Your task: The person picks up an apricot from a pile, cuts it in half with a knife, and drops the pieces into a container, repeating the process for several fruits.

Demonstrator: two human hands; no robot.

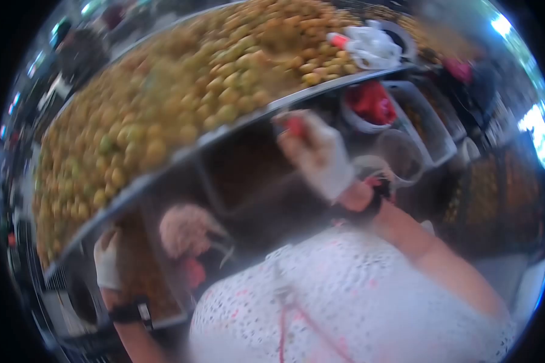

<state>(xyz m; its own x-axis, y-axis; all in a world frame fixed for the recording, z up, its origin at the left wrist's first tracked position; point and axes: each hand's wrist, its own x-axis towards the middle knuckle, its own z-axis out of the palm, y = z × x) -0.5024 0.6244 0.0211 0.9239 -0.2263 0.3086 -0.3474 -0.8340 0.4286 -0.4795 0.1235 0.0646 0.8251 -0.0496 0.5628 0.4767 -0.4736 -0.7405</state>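
Note:
My right hand (317, 152), in a whitish glove or wrap, is raised near the front edge of a large tray (224, 128) heaped with small round yellow-to-orange fruit (224, 78). Its fingers are curled around a small red object (295, 127), too blurred to name. At the lower left, my left hand (107, 260), also in white, hangs by the tray's edge beside a bin (181, 316) of brownish-orange contents. The fingers there are blurred and partly hidden, so their grip does not show.
A pinkish fluffy item (184, 230) lies between my hands. Right of my right hand stand a white bucket (369, 126) with red material, a clear round tub (401, 156) and a long plastic bin (427, 133). A white plastic bag (374, 47) sits on the tray's far right.

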